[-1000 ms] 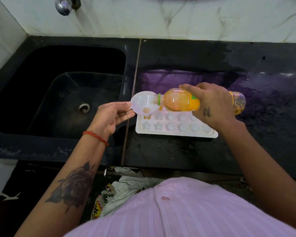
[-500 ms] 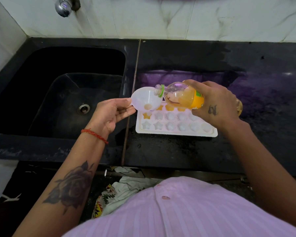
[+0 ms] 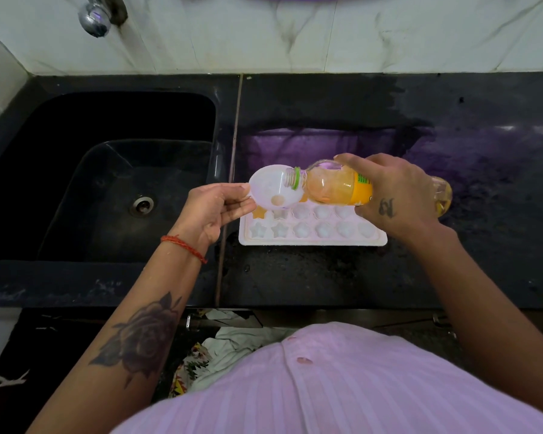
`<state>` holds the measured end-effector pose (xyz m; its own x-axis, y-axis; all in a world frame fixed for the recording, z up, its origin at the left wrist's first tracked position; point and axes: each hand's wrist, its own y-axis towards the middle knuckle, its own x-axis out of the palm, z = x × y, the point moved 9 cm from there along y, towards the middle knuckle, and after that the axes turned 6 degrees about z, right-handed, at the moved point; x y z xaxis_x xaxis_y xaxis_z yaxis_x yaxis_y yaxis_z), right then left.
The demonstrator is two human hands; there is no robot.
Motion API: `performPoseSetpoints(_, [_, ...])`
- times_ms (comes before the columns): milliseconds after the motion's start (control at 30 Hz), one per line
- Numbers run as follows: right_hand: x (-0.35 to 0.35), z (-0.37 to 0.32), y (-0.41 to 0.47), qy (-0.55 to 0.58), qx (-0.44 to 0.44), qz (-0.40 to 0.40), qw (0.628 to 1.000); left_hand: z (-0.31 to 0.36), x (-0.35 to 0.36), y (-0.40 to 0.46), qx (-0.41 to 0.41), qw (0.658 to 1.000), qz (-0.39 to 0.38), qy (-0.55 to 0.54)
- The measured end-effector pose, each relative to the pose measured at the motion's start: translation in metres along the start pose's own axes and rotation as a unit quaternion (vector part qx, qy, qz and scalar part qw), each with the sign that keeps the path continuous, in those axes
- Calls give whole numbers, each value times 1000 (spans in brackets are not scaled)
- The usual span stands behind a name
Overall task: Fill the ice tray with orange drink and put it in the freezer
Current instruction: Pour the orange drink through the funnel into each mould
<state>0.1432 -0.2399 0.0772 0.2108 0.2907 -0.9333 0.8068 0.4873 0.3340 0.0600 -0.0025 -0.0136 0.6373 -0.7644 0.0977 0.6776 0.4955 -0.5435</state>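
Ice tray [image 3: 311, 238]: set on the dark counter [image 3: 326, 277] beside the sink [image 3: 107, 183]; few far-left cells are filled orange. Funnel [image 3: 271, 191] is pinched over them by the left hand [image 3: 215, 211]. Tilted bottle [image 3: 339, 186] is gripped by the right hand [image 3: 392, 198]. Step judged: filling; funnel must next be shifted to an empty cell.

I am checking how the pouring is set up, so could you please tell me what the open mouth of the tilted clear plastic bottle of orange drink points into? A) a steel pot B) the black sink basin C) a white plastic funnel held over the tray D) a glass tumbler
C: the clear plastic bottle of orange drink, gripped by the right hand, has its neck inside the white plastic funnel, which the left hand holds over the white plastic ice tray.
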Motion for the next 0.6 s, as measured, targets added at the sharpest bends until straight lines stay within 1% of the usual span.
performPoseSetpoints(367, [1, -1, 0, -25, -11, -1, 1000, -4, 2, -1, -10, 1000, 3, 7])
performPoseSetpoints(600, [0, 0, 0, -22, -8, 3, 1000, -4, 2, -1, -10, 1000, 4, 6])
